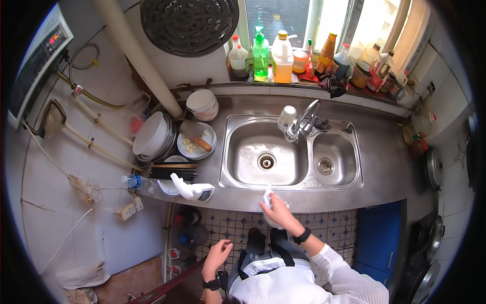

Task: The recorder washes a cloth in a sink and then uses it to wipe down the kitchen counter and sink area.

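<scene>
My right hand (280, 212) holds a white cloth (268, 195) at the front edge of the steel counter, just below the large basin (250, 144) of the double sink. Part of the cloth hangs below the hand over the counter's edge. My left hand (218, 255) is lower and further left, in front of the counter, with bent fingers and nothing seen in it. A white spray bottle (195, 191) lies on the counter's front left. The chrome faucet (300, 125) stands behind the sink, over the divider between the large basin and the small basin (335, 157).
Stacked bowls (202, 104), large white bowls (150, 135), and a plate with a cleaver (193, 129) and garlic cloves stand left of the sink. Black chopsticks (172, 171) and a plastic bottle (140, 183) lie near the left edge. Several bottles, one a green pump bottle (261, 57), line the windowsill.
</scene>
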